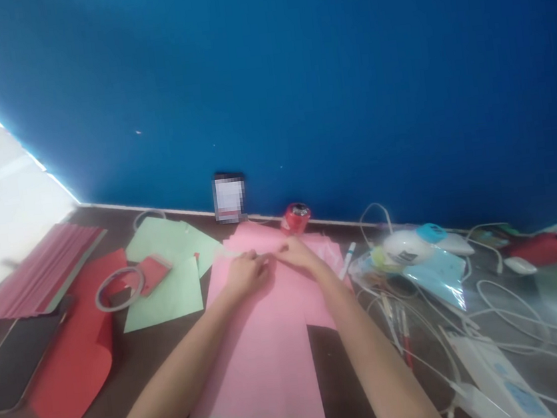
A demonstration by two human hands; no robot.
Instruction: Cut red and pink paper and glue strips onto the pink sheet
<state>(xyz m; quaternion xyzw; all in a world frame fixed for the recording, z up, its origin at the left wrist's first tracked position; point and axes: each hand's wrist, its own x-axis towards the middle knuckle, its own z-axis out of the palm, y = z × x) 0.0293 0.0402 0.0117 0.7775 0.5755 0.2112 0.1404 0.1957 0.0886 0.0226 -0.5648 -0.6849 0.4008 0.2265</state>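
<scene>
Left hand [248,273] and right hand [296,254], fingers bent, grip unclear, seemingly adjust pink paper [266,365] toward its far end, next needing steady pressure.

Tangled white cables [470,326] below a blue wall [295,86]

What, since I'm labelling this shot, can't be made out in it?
All in the head view:
Left hand and right hand: whether they pinch or press the pink paper, blurred.
Upright card: its print, lost in pixelation.
Dark slab: its left end, cut off by the picture's left edge.
</scene>
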